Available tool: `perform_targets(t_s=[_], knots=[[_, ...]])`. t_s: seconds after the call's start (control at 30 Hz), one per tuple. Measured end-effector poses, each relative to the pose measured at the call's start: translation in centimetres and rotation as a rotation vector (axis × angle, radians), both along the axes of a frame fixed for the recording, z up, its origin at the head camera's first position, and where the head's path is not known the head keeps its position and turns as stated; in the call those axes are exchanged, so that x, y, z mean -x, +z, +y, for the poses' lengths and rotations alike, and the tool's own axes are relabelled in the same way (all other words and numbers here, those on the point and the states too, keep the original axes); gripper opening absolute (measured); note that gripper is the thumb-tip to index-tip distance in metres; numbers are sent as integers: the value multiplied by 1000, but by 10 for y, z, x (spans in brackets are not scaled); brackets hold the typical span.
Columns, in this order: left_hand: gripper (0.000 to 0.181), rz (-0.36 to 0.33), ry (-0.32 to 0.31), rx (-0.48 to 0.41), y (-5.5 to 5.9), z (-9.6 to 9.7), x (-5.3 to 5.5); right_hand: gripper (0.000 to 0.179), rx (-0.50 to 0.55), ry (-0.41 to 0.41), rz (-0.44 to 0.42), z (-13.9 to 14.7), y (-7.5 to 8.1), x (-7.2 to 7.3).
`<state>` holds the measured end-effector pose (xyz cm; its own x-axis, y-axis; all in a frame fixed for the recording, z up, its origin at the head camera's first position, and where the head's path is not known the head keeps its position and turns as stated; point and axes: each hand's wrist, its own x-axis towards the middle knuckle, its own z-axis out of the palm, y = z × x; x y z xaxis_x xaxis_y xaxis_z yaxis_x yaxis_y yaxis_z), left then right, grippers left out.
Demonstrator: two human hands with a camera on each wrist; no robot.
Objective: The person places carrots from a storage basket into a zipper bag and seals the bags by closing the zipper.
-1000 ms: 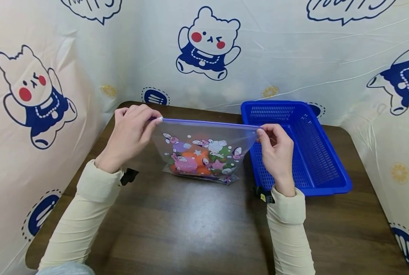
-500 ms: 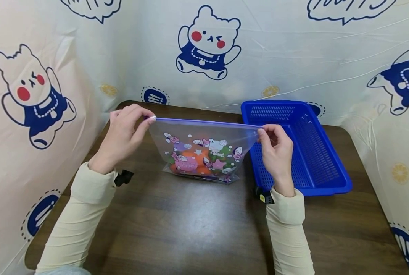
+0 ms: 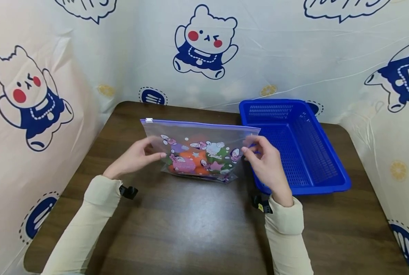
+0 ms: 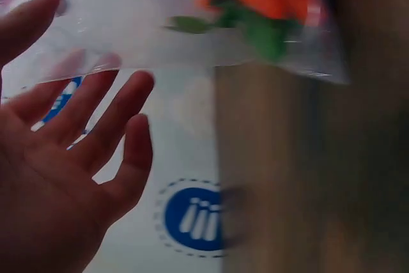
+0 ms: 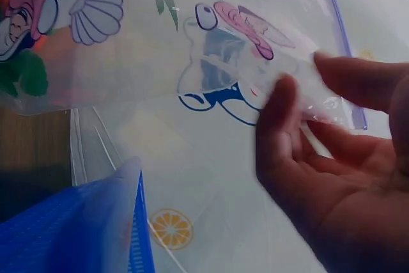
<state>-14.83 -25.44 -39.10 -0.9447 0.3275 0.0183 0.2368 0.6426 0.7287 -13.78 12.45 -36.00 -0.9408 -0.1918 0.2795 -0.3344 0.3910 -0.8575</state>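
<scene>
A clear zipper bag point(image 3: 204, 133), printed with pink cartoon figures and shells, stands upright on the table. A purple strip runs along its top, with a white slider point(image 3: 149, 120) at the left end. Orange and green items point(image 3: 204, 156) lie in its lower part, their kind unclear through the print. My left hand point(image 3: 137, 156) is at the bag's left side, thumb in front and fingers behind, spread apart in the left wrist view. At the right side my right hand point(image 3: 267, 162) has loosely bent fingers around the bag's edge; no firm pinch shows.
A blue perforated plastic basket point(image 3: 302, 160) stands on the table just right of the bag. The brown wooden table point(image 3: 197, 221) ends at a cartoon-printed cloth point(image 3: 204, 91) behind and on both sides.
Both hands have let go of the bag's top corners and moved down along its sides, the left one also inward. The white slider at the top left is now uncovered.
</scene>
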Motion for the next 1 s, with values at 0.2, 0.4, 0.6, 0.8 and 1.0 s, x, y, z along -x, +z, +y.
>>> perform_targets(t_s=[0.2, 0.4, 0.6, 0.8, 1.0], knots=[[31, -35, -47, 5, -25, -1, 1, 27, -166, 100, -83, -17, -10, -9], [27, -25, -5, -10, -23, -6, -6, 19, -134, 52, -63, -27, -26, -9], [22, 56, 16, -49, -36, -19, -7, 8, -81, -8, -12, -36, -31, -5], [22, 16, 85, -98, -30, -20, -12, 13, -7, -121, -60, -51, -26, -3], [25, -89, 185, -109, -26, -15, -12, 16, 64, -192, -161, -64, -32, 5]])
